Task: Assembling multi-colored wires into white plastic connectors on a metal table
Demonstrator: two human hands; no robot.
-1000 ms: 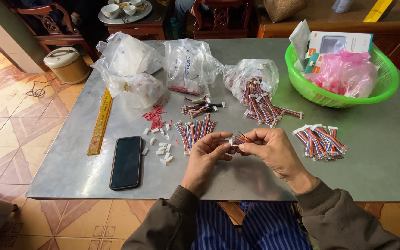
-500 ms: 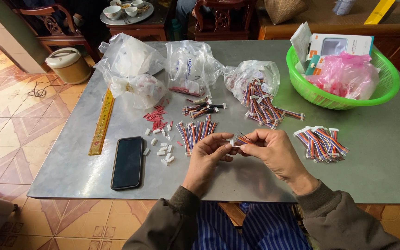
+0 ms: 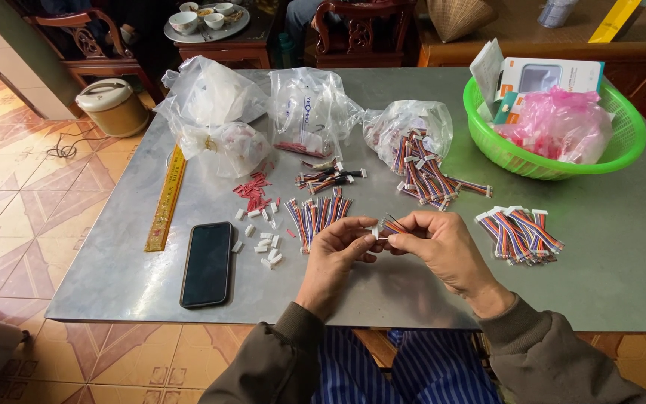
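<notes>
Your left hand and right hand pinch one small wire harness between closed fingertips, above the tabletop's near edge. A phone lies left, a harness pile right.

One head camera, looking down and forward over our table

We have only one view: the camera sits on our head and looks steeply down and forward across the grey metal table, so the near edge is low in the picture and the far edge is high. Our left hand and right hand are close below the lens, a little under the middle, with our sleeves and lap at the bottom. The view is wide: it also takes the tiled floor on the left and wooden chairs behind the table. No second view exists to compare.
</notes>
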